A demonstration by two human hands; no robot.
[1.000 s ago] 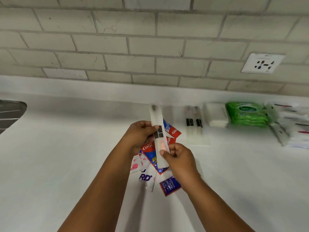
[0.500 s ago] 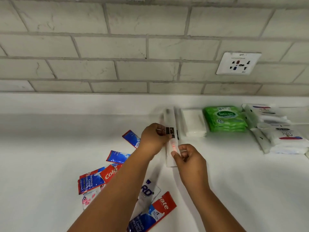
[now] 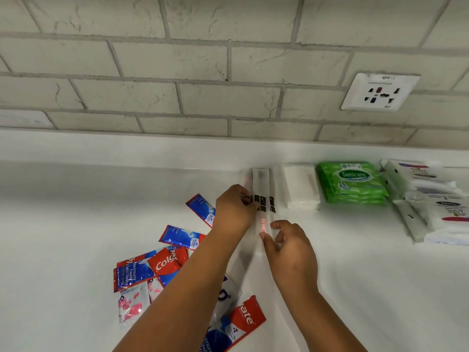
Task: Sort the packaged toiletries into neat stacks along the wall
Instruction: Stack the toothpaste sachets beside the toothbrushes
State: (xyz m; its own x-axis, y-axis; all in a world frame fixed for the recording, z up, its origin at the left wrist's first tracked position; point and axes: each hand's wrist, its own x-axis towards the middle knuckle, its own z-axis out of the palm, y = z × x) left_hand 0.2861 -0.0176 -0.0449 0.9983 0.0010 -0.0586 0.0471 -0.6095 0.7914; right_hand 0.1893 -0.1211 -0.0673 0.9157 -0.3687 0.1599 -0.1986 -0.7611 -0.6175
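A long clear toothbrush packet [image 3: 261, 182] with black bands lies on a small stack of the same packets against the wall. My left hand [image 3: 234, 210] is closed on its left edge at the bands. My right hand [image 3: 290, 247] rests its thumb on the packet's near end, fingers loosened and apart. Loose sachets lie to the left and near me: red and blue Colgate sachets [image 3: 162, 265], another Colgate sachet [image 3: 245, 322], two blue sachets [image 3: 181, 236] and a pink-flowered sachet [image 3: 130, 307].
Along the wall to the right stand a white pack stack [image 3: 302, 186], green Sanicare wipes [image 3: 352, 184] and Dove packs [image 3: 431, 201]. A wall socket [image 3: 379, 92] sits above them. The white counter [image 3: 63, 224] runs left.
Both hands carried the toothbrush packet from above the sachet pile to the stack at the wall and laid it down. My right hand's pinch has loosened.
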